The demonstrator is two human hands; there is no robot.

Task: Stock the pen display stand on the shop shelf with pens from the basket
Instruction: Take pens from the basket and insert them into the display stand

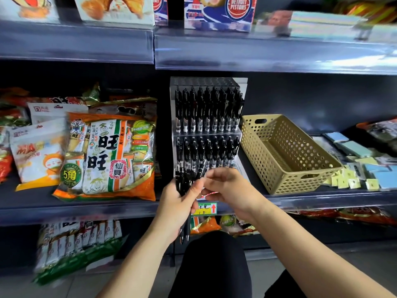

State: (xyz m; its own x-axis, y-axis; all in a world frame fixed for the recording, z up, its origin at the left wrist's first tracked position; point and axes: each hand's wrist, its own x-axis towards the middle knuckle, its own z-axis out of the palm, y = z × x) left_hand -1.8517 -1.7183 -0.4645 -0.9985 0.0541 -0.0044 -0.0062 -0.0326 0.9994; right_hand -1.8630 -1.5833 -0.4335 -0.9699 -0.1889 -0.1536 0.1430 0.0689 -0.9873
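**A:** While both forearms are stretched up toward the shelf (pixel 322 200), which hand has the pens?

**B:** The left hand (pixel 175 201). Its fingers are wrapped round a bundle of black pens (pixel 185 179), held upright in front of the shelf edge. The tips poke out below the palm.

**A:** And the right hand (pixel 231 187)?

**B:** It's just beside the left, back of the hand up. Thumb and forefinger pinch one pen (pixel 202 166) at the top of the bundle, its upper end leaning right of the others.

**A:** Where's the stand?

**B:** Straight behind the hands. It's a clear pen display stand (pixel 204 81) on the shelf, with two stepped rows of black pens upright in it. Its lowest front row is hidden by the hands.

**A:** And the basket?

**B:** The tan perforated basket (pixel 300 181) sits just right of the stand on the same shelf. I can't tell whether they touch. A bag of rice crackers (pixel 111 160) leans on the stand's left side.
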